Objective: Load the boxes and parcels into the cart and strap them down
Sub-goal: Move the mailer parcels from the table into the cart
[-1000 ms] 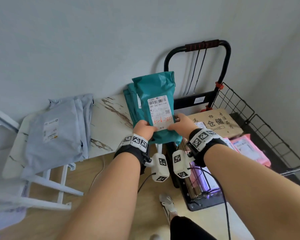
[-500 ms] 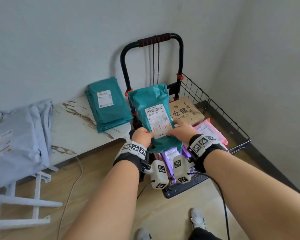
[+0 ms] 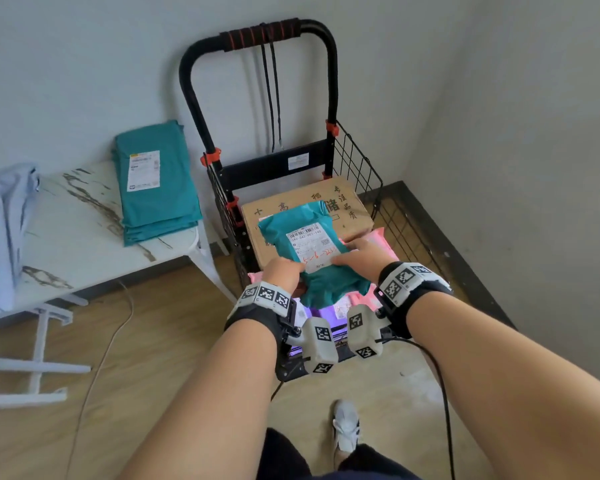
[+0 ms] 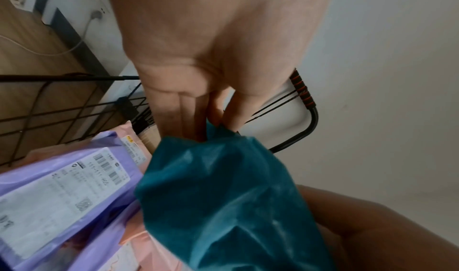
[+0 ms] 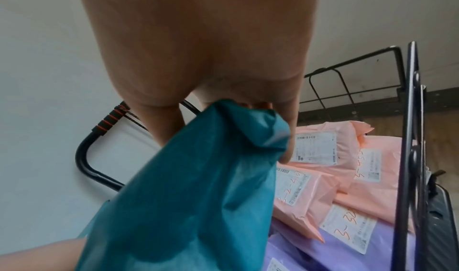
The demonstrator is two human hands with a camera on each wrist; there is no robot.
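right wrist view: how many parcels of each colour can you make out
teal parcel: 1, held up in front
pink parcels: at least 3, overlapping in the cart
purple parcels: at least 1, under the pink ones, edges hidden
total: at least 5
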